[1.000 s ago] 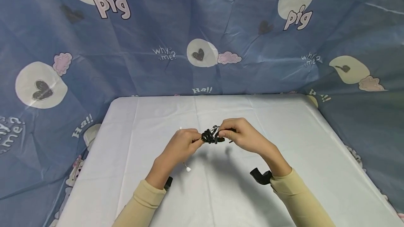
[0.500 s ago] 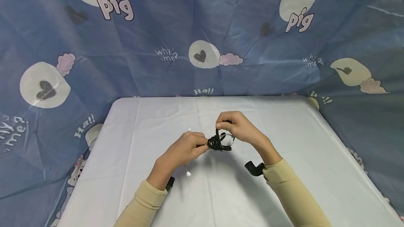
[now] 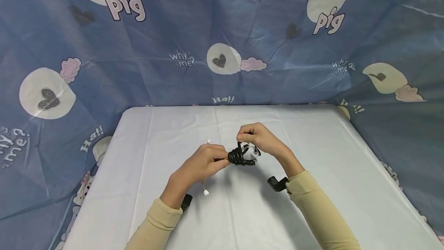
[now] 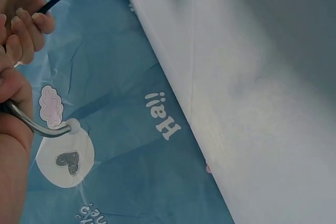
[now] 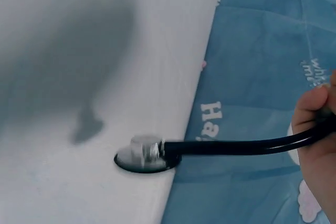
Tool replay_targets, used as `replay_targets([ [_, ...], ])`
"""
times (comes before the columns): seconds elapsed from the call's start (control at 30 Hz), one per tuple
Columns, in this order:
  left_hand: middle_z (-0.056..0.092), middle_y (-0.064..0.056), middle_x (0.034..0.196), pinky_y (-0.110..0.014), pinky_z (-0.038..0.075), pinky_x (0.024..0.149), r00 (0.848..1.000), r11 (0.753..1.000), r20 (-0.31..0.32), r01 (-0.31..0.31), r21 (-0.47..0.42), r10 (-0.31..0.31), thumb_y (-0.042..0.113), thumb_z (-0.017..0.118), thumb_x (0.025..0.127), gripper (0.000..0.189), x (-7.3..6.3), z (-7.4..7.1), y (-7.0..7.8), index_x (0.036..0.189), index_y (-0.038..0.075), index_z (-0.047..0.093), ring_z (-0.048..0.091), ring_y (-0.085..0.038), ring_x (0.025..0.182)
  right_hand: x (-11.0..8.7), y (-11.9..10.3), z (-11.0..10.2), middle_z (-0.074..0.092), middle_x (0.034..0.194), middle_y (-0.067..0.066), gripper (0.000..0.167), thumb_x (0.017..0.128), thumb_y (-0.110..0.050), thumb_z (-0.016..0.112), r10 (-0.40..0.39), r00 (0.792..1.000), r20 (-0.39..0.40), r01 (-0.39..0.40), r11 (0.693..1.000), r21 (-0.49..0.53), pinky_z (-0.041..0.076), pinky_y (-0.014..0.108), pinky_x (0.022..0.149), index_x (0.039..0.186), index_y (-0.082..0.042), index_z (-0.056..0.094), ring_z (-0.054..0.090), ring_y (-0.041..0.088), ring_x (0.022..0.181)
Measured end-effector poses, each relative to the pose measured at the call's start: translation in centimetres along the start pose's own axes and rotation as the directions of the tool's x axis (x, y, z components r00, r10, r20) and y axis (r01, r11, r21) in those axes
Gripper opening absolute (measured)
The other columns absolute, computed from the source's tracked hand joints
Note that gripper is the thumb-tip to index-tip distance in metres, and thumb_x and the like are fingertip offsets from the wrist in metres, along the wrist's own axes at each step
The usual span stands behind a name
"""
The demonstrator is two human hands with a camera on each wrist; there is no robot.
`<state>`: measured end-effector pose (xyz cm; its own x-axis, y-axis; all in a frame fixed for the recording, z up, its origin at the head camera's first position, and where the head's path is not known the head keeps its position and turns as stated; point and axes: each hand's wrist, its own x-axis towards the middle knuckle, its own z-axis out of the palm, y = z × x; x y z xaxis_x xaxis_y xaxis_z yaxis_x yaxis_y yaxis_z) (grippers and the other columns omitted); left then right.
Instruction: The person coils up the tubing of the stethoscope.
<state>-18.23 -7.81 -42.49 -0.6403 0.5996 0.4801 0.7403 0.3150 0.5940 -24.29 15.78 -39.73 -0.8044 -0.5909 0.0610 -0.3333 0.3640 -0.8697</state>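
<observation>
A stethoscope is held above the white table, its black tubing (image 3: 236, 157) wound into a tight coil. My left hand (image 3: 202, 162) grips the metal ear tubes just left of the coil. White ear tips (image 3: 206, 192) stick out on both sides of that hand, and a bent metal ear tube (image 4: 39, 127) shows in the left wrist view. Slightly higher, my right hand (image 3: 261, 138) pinches a length of tubing that rises from the coil. From this hand the tubing runs to the round chestpiece (image 5: 147, 156), which hangs free and looks blurred in the right wrist view.
The white-covered table (image 3: 166, 126) lies beneath both hands, their shadows falling on it. A blue printed curtain (image 3: 194, 18) surrounds its back and sides. Black wrist pieces (image 3: 277, 183) sit at the cuffs of the light yellow sleeves (image 3: 319, 207).
My right hand has lifted away from the coil, drawing tubing upward, then stayed nearly still. The left hand has shifted slightly right. The chestpiece has come into view beneath the right hand.
</observation>
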Motion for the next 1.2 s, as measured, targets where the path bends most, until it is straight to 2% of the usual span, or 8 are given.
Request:
replay_targets([
  [0.17, 0.046, 0.01, 0.065, -0.016, 0.033, 0.054, 0.999, 0.998, -0.01, 0.044, -0.035, -0.044, 0.011, 0.067, 0.093, 0.033, -0.2, 0.2, 0.0, 0.063, 0.022, 0.056, 0.037, 0.0, 0.058, -0.1, 1.0, 0.6, 0.05, 0.072, -0.002, 0.025, 0.098, -0.019, 0.06, 0.019, 1.0, 0.005, -0.02, 0.999, 0.048, 0.041, 0.032, 0.07, 0.079, -0.004, 0.065, 0.042, 0.013, 0.069],
  [0.33, 0.048, 0.011, 0.066, -0.018, 0.035, 0.055, 0.997, 0.997, -0.028, 0.075, -0.023, -0.076, 0.014, 0.068, 0.093, 0.025, -0.2, 0.1, 0.0, 0.07, 0.024, 0.064, 0.039, -0.001, 0.059, -0.5, 1.5, 1.0, 0.062, 0.082, -0.004, 0.026, 0.099, -0.025, 0.058, 0.079, 0.997, -0.024, -0.077, 0.993, 0.086, 0.049, 0.035, 0.077, 0.082, -0.007, 0.068, 0.054, 0.013, 0.079],
  [0.43, 0.05, 0.011, 0.067, -0.018, 0.036, 0.055, 0.995, 0.997, -0.049, 0.083, -0.009, -0.083, 0.015, 0.069, 0.092, 0.021, -0.1, 0.1, -0.1, 0.073, 0.024, 0.067, 0.041, -0.002, 0.061, -0.8, 1.7, 1.3, 0.062, 0.082, -0.002, 0.025, 0.099, -0.026, 0.058, 0.096, 0.994, -0.056, -0.09, 0.991, 0.098, 0.047, 0.031, 0.074, 0.084, -0.009, 0.07, 0.052, 0.014, 0.078],
  [0.6, 0.053, 0.013, 0.069, -0.019, 0.038, 0.055, 0.99, 0.994, -0.107, 0.097, 0.048, -0.091, 0.015, 0.069, 0.092, 0.02, 0.1, 0.1, -0.2, 0.075, 0.025, 0.069, 0.043, -0.002, 0.062, -1.3, 2.1, 1.8, 0.051, 0.072, 0.004, 0.019, 0.097, -0.01, 0.057, 0.064, 0.993, -0.102, -0.053, 0.993, 0.102, 0.039, 0.028, 0.068, 0.08, -0.005, 0.066, 0.047, 0.015, 0.07],
  [0.77, 0.053, 0.014, 0.069, -0.019, 0.037, 0.054, 0.979, 0.984, -0.148, 0.157, 0.085, -0.143, 0.015, 0.069, 0.091, 0.026, 0.2, 0.0, -0.2, 0.069, 0.027, 0.064, 0.042, -0.002, 0.06, -1.4, 2.3, 2.5, 0.047, 0.072, 0.001, 0.027, 0.101, -0.012, 0.053, 0.066, 0.991, -0.115, -0.051, 0.99, 0.134, 0.04, 0.027, 0.064, 0.077, 0.0, 0.057, 0.045, 0.012, 0.067],
  [0.9, 0.053, 0.014, 0.068, -0.02, 0.037, 0.053, 0.971, 0.976, -0.157, 0.196, 0.099, -0.179, 0.015, 0.07, 0.091, 0.027, 0.2, -0.2, -0.3, 0.068, 0.027, 0.064, 0.042, -0.003, 0.058, -1.4, 2.3, 3.0, 0.056, 0.077, -0.001, 0.022, 0.101, -0.011, 0.053, 0.071, 0.988, -0.14, -0.056, 0.992, 0.11, 0.044, 0.025, 0.063, 0.086, 0.001, 0.064, 0.05, 0.01, 0.068],
  [1.03, 0.054, 0.014, 0.068, -0.021, 0.037, 0.053, 0.964, 0.966, -0.171, 0.226, 0.124, -0.204, 0.017, 0.071, 0.091, 0.024, 0.3, -0.3, -0.5, 0.069, 0.027, 0.066, 0.043, -0.004, 0.058, -1.4, 2.3, 3.3, 0.059, 0.076, 0.003, 0.021, 0.101, -0.01, 0.053, 0.079, 0.987, -0.143, -0.06, 0.989, 0.134, 0.047, 0.026, 0.064, 0.096, 0.004, 0.067, 0.053, 0.012, 0.067],
  [1.2, 0.054, 0.015, 0.068, -0.021, 0.037, 0.054, 0.956, 0.954, -0.188, 0.257, 0.154, -0.227, 0.017, 0.071, 0.09, 0.023, 0.4, -0.1, -0.6, 0.07, 0.027, 0.068, 0.043, -0.004, 0.058, -1.8, 2.6, 3.5, 0.057, 0.071, 0.012, 0.021, 0.101, -0.006, 0.048, 0.096, 0.987, -0.13, -0.077, 0.986, 0.148, 0.046, 0.03, 0.066, 0.096, 0.004, 0.066, 0.05, 0.014, 0.066],
])
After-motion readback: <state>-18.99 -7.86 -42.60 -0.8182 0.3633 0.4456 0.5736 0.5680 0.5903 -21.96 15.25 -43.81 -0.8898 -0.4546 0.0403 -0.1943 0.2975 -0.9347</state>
